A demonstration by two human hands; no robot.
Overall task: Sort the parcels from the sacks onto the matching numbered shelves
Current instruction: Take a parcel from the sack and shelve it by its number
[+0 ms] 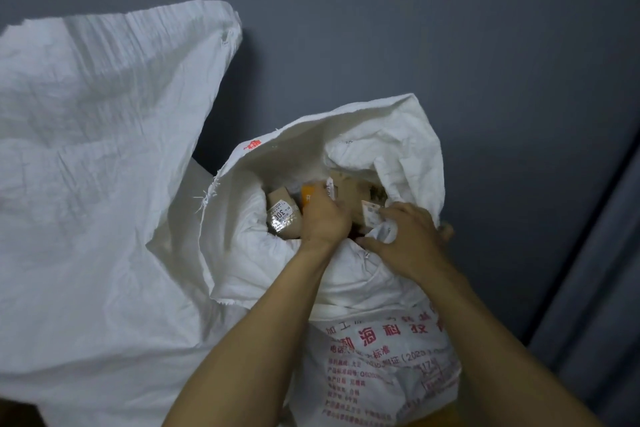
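Note:
An open white woven sack with red printed text stands in front of me. Inside lie several parcels: a brown one with a white label reading 30, an orange one and a tan box. My left hand reaches into the sack's mouth, its fingers curled among the parcels; what they hold is hidden. My right hand grips the crumpled near rim of the sack beside a small labelled parcel.
A second, larger white sack stands at the left, touching the open one. A grey wall rises behind both. A grey panel edge runs down the right side.

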